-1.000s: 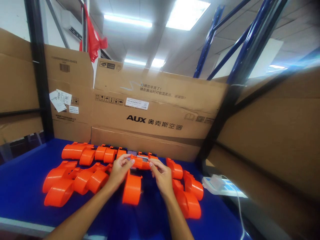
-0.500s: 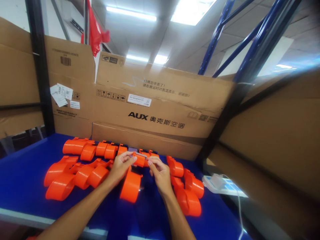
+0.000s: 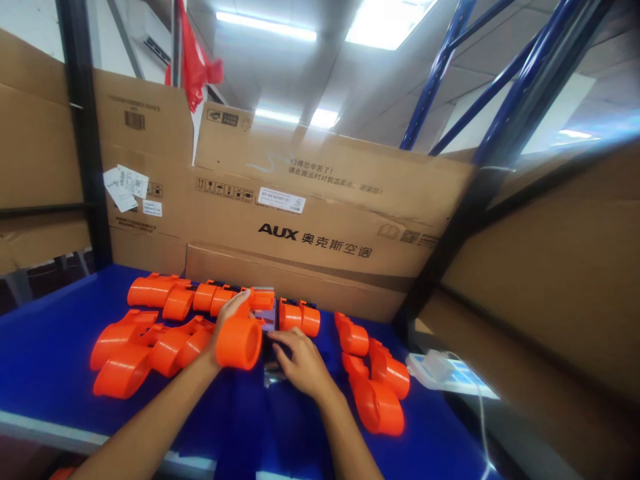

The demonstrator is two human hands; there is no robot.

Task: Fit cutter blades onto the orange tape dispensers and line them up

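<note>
My left hand (image 3: 231,315) is closed on an orange plastic ring part (image 3: 239,343), its round loop facing me. Just past my left fingertips is a smaller orange piece (image 3: 263,299) with a grey strip along its top; whether it joins the loop is unclear. My right hand (image 3: 299,360) hovers low over the blue table, thumb and forefinger apart, with nothing visible in it. Its fingertips are near a flat purplish panel (image 3: 270,319) at the back. A shiny clear-looking item (image 3: 274,377) lies below the right fingers, partly hidden.
Several orange ring parts stand in a back row (image 3: 205,297), a left group (image 3: 123,370) and a right group (image 3: 380,407) on the blue table (image 3: 50,340). A cardboard wall (image 3: 320,213) closes off the back. A white power strip (image 3: 453,373) with a cable sits at the right.
My hands have parted. The left has moved left with the orange part, and the nearer loop has shifted left and up. My right hand has let go and dropped toward the table.
</note>
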